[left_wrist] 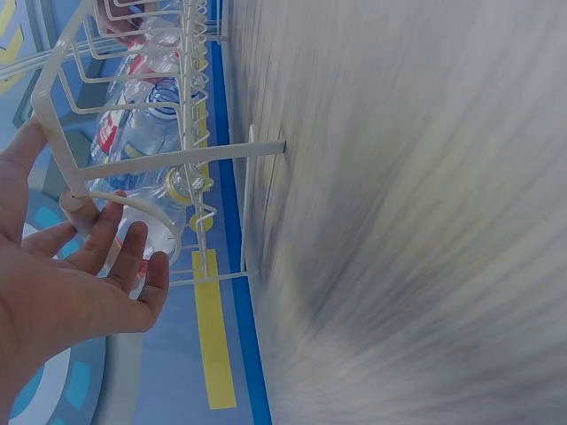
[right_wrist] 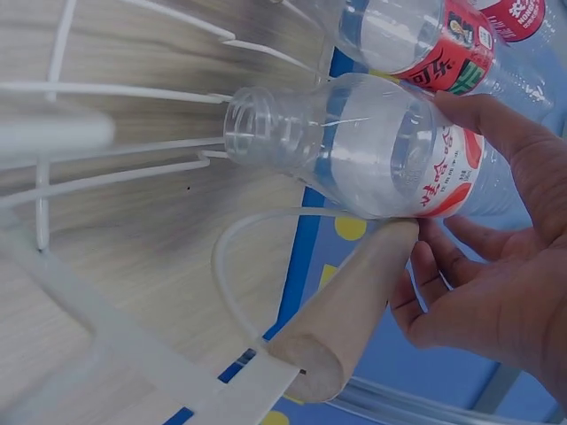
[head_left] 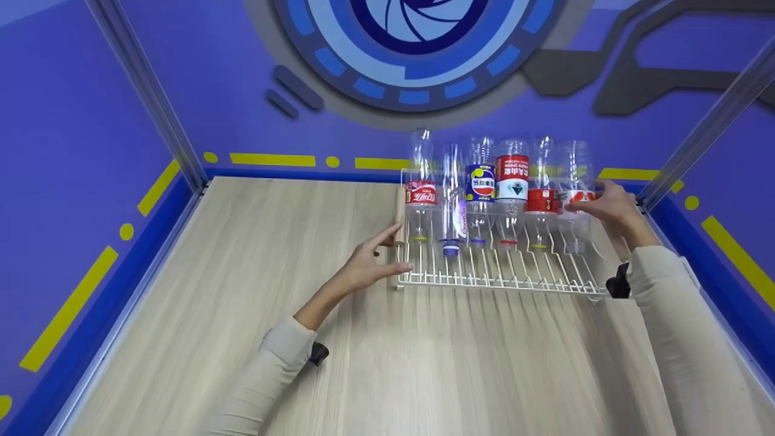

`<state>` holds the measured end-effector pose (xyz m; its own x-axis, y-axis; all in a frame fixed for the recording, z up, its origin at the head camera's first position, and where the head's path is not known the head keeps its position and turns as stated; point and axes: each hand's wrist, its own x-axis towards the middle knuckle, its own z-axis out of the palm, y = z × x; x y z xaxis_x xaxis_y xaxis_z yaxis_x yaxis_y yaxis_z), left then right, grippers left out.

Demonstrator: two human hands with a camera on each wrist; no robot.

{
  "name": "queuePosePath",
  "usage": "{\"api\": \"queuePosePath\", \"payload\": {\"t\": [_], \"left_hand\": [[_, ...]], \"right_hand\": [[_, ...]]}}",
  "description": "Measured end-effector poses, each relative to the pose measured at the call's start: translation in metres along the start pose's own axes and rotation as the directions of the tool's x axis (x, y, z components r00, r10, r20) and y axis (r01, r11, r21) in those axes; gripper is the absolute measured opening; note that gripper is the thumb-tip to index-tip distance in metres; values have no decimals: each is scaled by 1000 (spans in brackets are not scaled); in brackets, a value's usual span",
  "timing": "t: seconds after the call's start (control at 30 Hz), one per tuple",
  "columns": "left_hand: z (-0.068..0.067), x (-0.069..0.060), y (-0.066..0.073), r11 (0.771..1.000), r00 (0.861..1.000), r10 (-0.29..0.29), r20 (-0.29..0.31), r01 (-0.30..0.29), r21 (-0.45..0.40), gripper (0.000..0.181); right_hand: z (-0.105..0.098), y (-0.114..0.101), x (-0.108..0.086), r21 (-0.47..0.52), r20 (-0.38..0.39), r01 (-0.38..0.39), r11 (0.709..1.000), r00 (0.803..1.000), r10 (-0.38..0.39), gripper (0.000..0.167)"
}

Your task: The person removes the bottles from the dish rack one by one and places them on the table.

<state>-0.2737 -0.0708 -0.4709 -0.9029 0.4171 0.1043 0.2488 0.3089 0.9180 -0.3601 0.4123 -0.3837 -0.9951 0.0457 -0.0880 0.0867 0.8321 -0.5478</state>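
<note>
A white wire rack (head_left: 502,283) stands on the table, with a row of clear plastic bottles leaning neck-down in it. At the rack's left end, my left hand (head_left: 363,263) has its fingers spread, the thumb touching the white frame and fingertips at the wooden handle (left_wrist: 81,212). My right hand (head_left: 611,209) holds the rightmost bottle (right_wrist: 368,142), its thumb along the red-and-white label. That bottle has no cap, and its open neck points down toward the wires. Fingers of this hand are beside the right wooden handle (right_wrist: 350,310), partly hidden behind the bottle.
Left of the held bottle are a red-label bottle (head_left: 542,200), a bottle with a red-and-white label (head_left: 512,175), a blue-label bottle (head_left: 481,181), a blue-capped bottle (head_left: 451,212) and another red-label bottle (head_left: 421,192). A blue wall (head_left: 200,115) with yellow marks stands behind the wooden table (head_left: 272,242).
</note>
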Motion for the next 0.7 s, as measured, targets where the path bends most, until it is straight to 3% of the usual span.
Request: {"api": "queuePosePath", "payload": {"t": [0.3,0.53,0.7], "left_hand": [[0,1,0,1000,1000,-1,-2,1,16,92],[0,3,1,1000,1000,1,-7,-1,6,90],[0,1,1,1000,1000,0,-8,0,5,93]], "right_hand": [[-6,-7,-10,76,-23,-47,996,999,49,98],[-8,-5,-20,112,-89,-38,993,995,48,88],[-8,-3,-27,145,-117,-38,989,992,55,90]]}}
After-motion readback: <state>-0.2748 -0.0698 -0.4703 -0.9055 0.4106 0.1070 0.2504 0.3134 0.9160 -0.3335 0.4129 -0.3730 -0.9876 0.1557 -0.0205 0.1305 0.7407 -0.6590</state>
